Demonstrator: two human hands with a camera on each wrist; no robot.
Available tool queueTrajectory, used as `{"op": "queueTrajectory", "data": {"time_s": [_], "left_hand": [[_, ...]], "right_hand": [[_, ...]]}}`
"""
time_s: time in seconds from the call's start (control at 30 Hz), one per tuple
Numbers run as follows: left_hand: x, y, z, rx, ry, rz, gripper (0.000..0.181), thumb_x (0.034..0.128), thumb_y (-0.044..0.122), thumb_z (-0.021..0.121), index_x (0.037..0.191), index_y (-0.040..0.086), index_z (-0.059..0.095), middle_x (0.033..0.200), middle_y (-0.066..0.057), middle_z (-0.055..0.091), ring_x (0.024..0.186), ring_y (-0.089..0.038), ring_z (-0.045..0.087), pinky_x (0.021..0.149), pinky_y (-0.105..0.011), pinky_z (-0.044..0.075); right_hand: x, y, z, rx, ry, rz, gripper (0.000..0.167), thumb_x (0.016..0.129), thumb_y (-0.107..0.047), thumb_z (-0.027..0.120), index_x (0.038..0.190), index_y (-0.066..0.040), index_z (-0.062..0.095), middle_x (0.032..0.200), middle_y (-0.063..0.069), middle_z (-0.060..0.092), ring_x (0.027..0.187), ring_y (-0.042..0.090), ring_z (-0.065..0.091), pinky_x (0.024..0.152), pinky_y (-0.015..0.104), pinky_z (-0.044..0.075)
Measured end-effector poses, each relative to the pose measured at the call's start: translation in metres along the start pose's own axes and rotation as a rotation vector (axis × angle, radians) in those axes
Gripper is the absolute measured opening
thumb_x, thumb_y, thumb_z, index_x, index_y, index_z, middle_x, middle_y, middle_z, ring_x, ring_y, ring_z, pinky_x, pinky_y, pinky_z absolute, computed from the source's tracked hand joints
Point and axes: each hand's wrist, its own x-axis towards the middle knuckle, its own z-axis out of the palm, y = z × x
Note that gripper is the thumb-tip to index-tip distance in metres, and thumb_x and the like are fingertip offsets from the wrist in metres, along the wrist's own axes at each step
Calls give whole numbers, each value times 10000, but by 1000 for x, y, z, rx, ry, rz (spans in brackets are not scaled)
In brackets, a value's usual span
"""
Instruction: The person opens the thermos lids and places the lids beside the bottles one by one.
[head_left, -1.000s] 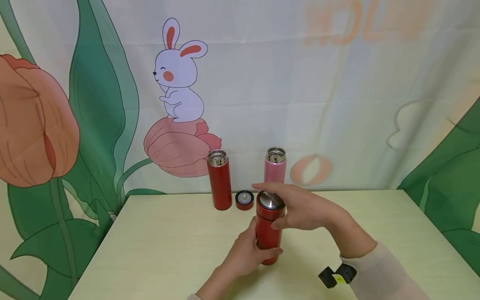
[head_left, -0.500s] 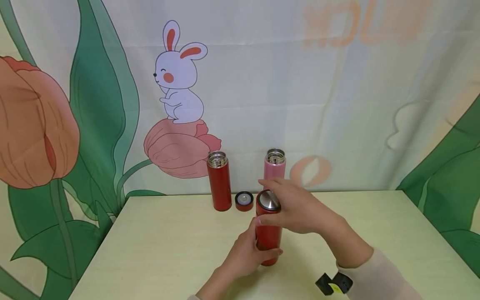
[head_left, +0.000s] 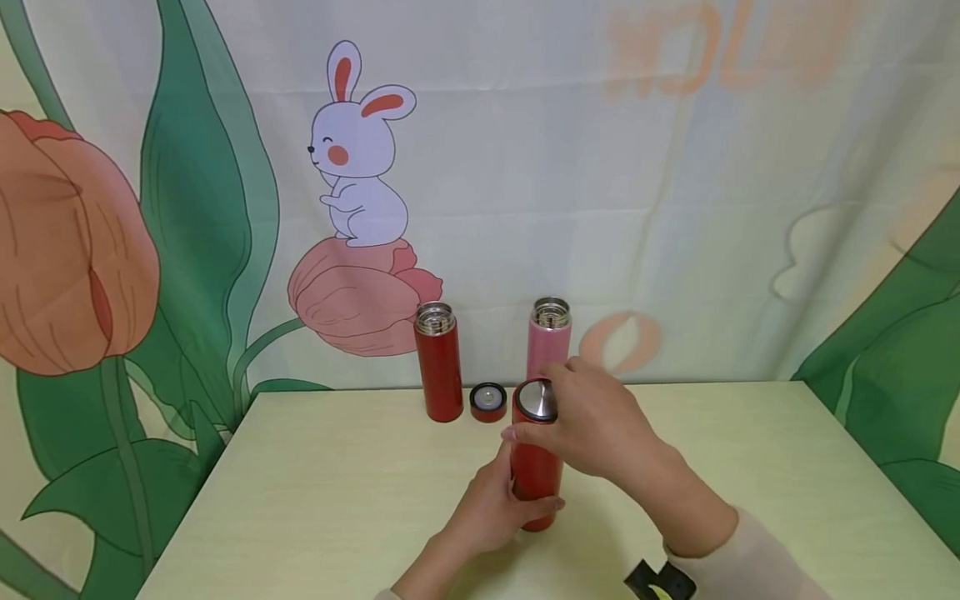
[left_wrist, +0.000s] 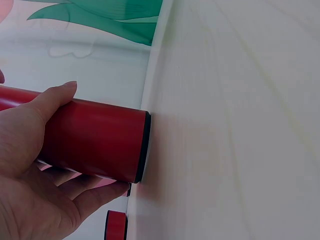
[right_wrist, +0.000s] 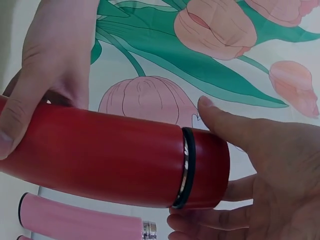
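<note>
A red thermos bottle [head_left: 537, 479] stands upright near the middle of the table, with its red lid [right_wrist: 212, 170] on top. The lid's disc is silver with a dark rim. My left hand [head_left: 486, 510] grips the lower body, thumb on one side and fingers around the other in the left wrist view. My right hand [head_left: 600, 421] holds the lid, its thumb across the front and its fingers behind. Between lid and body, the right wrist view shows a black ring and a thin shiny strip. The right fingertips behind the lid are partly hidden in the head view.
Farther back stands an uncapped red thermos [head_left: 439, 362], with a loose red lid [head_left: 488, 402] lying underside up to its right. A lidless pink thermos [head_left: 550, 337] is behind my right hand. A printed cloth [head_left: 480, 192] hangs behind the table [head_left: 322, 483].
My right hand has swung around the lid: its thumb came across the front to the left, and its wrist moved left and down. My left hand keeps its hold.
</note>
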Motion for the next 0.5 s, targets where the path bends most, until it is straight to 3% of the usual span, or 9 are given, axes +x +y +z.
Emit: {"op": "queueTrajectory", "data": {"time_s": [0.27,0.5], "left_hand": [[1,-1,0,17,5,1,895,854,483,834,1555,385,287,1310,72,663,1211,-147,631,1059,-438,526],[0,0,0,37,11,17,789,854,483,834,1474,345,368,1297,56,675,1198,-149,641,1056,-440,527]], "right_hand": [[-1,-5,8,-68,62,4,541,785,-464,888,1047,-48,662,935,75,631,757,197,606,641,321,537],[0,-7,7,-80,30,-30,526,786,-416,894,1086,-45,672,952,77,654,796,201,627,714,345,566]]}}
